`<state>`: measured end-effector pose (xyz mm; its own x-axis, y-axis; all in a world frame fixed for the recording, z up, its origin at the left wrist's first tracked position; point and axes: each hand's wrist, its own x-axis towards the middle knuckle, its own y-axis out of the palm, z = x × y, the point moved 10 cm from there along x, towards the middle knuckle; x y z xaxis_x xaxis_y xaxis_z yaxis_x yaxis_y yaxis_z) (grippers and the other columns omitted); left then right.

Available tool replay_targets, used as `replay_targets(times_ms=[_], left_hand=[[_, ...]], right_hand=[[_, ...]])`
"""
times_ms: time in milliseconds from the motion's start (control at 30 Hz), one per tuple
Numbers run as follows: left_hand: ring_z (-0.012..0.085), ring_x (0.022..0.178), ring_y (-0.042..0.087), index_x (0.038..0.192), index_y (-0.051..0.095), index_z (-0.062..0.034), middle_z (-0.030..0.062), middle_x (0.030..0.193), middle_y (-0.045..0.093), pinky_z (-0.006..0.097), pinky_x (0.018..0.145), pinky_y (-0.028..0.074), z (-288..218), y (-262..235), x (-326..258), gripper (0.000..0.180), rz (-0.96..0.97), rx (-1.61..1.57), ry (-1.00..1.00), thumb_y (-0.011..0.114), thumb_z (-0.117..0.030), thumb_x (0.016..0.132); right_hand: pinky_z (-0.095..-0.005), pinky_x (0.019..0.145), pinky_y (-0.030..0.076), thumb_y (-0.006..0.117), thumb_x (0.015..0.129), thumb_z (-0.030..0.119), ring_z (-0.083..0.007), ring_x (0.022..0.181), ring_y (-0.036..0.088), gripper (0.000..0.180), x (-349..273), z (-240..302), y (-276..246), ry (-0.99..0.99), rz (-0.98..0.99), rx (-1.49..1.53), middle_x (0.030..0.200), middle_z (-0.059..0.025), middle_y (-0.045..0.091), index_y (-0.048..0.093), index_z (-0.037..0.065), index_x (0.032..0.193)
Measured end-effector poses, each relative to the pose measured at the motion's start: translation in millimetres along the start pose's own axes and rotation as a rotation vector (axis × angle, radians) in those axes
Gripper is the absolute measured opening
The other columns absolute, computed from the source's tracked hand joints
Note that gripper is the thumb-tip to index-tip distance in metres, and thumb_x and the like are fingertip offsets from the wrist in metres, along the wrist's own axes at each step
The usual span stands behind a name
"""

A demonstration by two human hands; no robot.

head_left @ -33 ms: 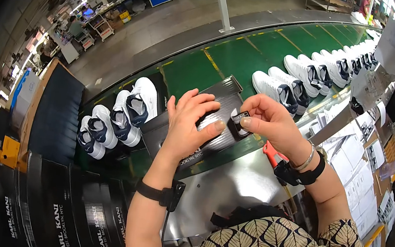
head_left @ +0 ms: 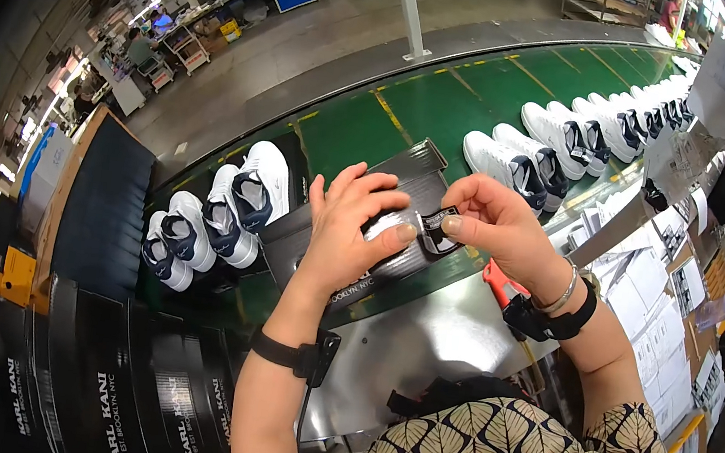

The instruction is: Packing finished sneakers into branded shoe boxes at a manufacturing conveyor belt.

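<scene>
A black ribbed shoe box [head_left: 413, 168] lies slantwise before me on the green conveyor belt [head_left: 337, 137]. My left hand [head_left: 342, 229] rests on its top with the fingers spread, holding nothing. Between thumb and forefinger, my right hand [head_left: 502, 233] pinches a small black label with pale print [head_left: 442, 231] at the right end of the box. The label's near part meets the box; whether it sticks there I cannot tell. Left of the box stand white shoes with dark linings [head_left: 250, 199], some on a dark surface.
Pairs of white shoes [head_left: 563, 138] line the belt to the far right. Black shoe boxes [head_left: 112, 386] are stacked at lower left. A metal plate [head_left: 422, 333] lies nearer me, with a red-handled tool [head_left: 500, 281] by my right wrist. Papers [head_left: 643, 297] cover the right side.
The label in my right fingers has turned, so its printed side shows more and lies closer to the box. My left fingers have shifted slightly right.
</scene>
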<state>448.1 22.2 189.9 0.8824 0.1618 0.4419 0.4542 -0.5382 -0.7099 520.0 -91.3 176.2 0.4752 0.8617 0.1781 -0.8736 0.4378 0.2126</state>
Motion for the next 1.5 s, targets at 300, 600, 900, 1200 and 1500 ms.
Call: replay_targets(times_ms=[300, 600, 900, 1200, 1500], left_hand=[[0.0247, 0.115, 0.045, 0.062, 0.061, -0.0107, -0.0024, 0.097, 0.061, 0.055, 0.103, 0.008, -1.5, 0.6, -6.1, 0.021, -0.034, -0.114, 0.04, 0.072, -0.028, 0.068], [0.0255, 0.111, 0.046, 0.056, 0.058, -0.0095, -0.0032, 0.093, 0.061, 0.061, 0.098, 0.015, -20.0, 10.6, -10.7, 0.022, -0.062, 0.14, 0.151, 0.07, -0.025, 0.066], [0.0247, 0.114, 0.043, 0.055, 0.06, -0.011, -0.0043, 0.096, 0.058, 0.065, 0.098, 0.01, -20.0, 16.8, -10.2, 0.02, 0.001, 0.248, 0.094, 0.069, -0.026, 0.064], [0.0248, 0.116, 0.042, 0.054, 0.06, -0.0109, -0.0048, 0.095, 0.057, 0.066, 0.097, 0.008, -8.9, 17.7, -7.7, 0.018, 0.021, 0.258, 0.017, 0.067, -0.025, 0.062], [0.0263, 0.11, 0.043, 0.057, 0.054, -0.0101, 0.0014, 0.098, 0.054, 0.051, 0.094, 0.025, -13.0, 8.7, -10.6, 0.024, 0.037, 0.362, 0.099, 0.074, -0.023, 0.058]], right_hand=[[-0.0181, 0.059, 0.042, 0.063, 0.082, 0.011, -0.0033, 0.065, 0.049, 0.011, 1.8, -6.8, -19.6, 0.031, -0.192, -0.308, 0.071, 0.0034, 0.053, 0.057, 0.003, 0.087], [-0.0251, 0.054, 0.041, 0.066, 0.077, 0.019, -0.0108, 0.056, 0.048, 0.018, -4.1, 14.0, -24.5, -0.257, -0.251, -0.944, 0.064, -0.0036, 0.055, 0.06, 0.003, 0.08], [-0.0256, 0.052, 0.04, 0.068, 0.075, 0.018, -0.01, 0.054, 0.048, 0.018, 2.6, -20.4, -34.3, 0.09, -0.169, -0.766, 0.059, -0.0014, 0.054, 0.06, 0.003, 0.075], [-0.0283, 0.053, 0.043, 0.069, 0.072, 0.016, -0.0166, 0.053, 0.053, 0.016, 4.2, -15.7, -23.6, -0.042, -0.171, -0.833, 0.059, -0.0063, 0.055, 0.06, 0.002, 0.073], [-0.0341, 0.062, 0.048, 0.069, 0.074, 0.016, -0.0232, 0.063, 0.055, 0.052, -11.5, -3.7, -12.3, -0.364, -0.349, -0.981, 0.084, -0.0134, 0.053, 0.046, 0.007, 0.12]])
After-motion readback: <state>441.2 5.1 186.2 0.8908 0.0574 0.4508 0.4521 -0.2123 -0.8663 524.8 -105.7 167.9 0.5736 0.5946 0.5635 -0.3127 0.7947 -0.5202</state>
